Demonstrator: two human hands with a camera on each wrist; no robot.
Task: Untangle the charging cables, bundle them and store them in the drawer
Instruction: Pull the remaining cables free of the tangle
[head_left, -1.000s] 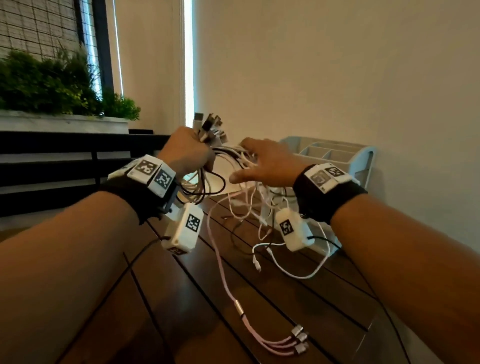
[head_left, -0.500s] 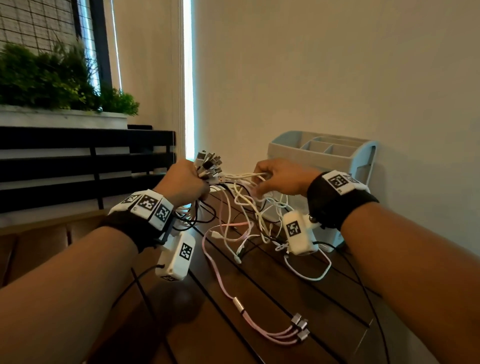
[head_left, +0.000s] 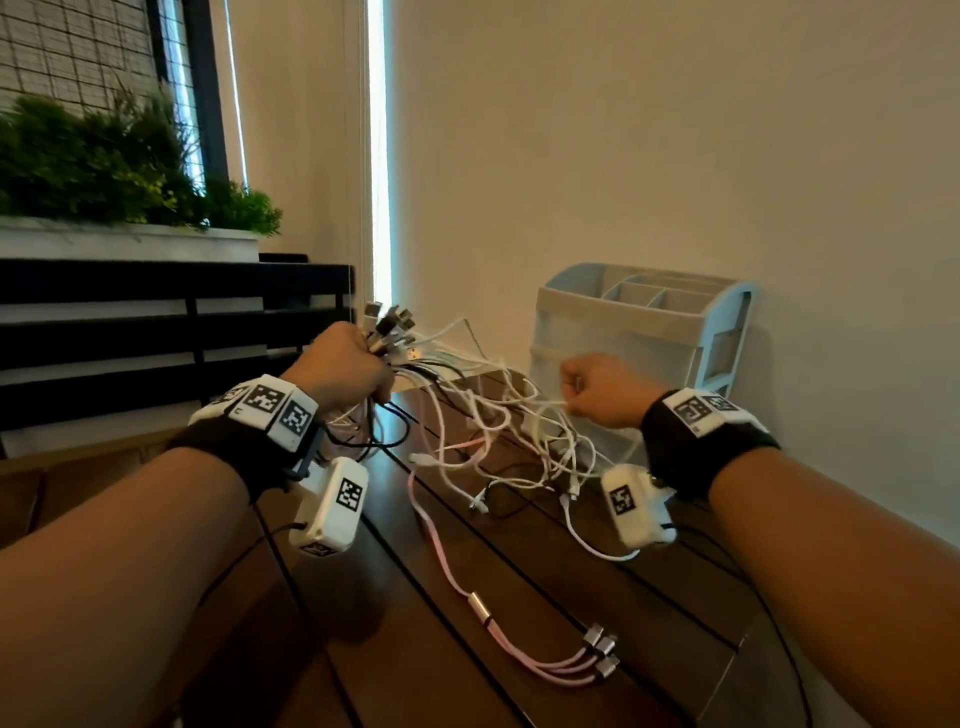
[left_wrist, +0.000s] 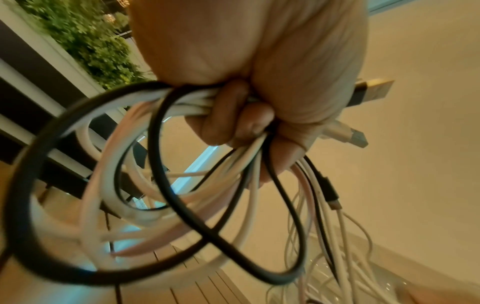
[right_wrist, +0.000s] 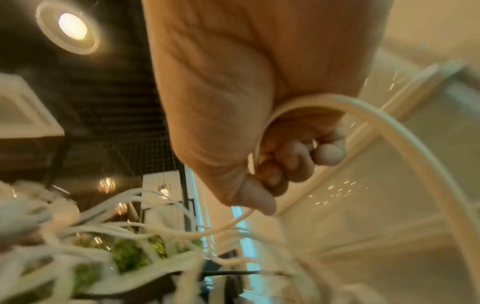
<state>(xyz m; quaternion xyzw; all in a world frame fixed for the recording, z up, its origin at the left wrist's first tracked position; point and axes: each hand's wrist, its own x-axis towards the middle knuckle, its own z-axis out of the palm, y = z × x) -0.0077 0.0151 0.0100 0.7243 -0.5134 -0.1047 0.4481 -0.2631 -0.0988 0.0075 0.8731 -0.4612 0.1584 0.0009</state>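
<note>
My left hand (head_left: 345, 366) is a fist round a bunch of charging cables (left_wrist: 182, 102), black, white and pink, with their USB plugs (head_left: 389, 325) sticking up past the knuckles. Loops hang under that fist (left_wrist: 241, 123). The tangle (head_left: 498, 431) spreads from it to my right hand (head_left: 602, 389), which pinches one white cable (right_wrist: 376, 115) in curled fingers and holds it taut. A pink multi-head cable (head_left: 519, 644) trails across the dark wooden table (head_left: 649, 623) toward me. The pale blue drawer organiser (head_left: 644, 322) stands against the wall behind my right hand.
A black slatted rail (head_left: 156, 322) and a planter of green plants (head_left: 104, 166) lie to the left. The beige wall (head_left: 675, 130) closes the right side and back. Wires from the wrist cameras run over the table.
My right hand has drawn right and back with the white cable, closing from spread fingers into a pinch. My left hand, still gripping the bunch, has dropped lower.
</note>
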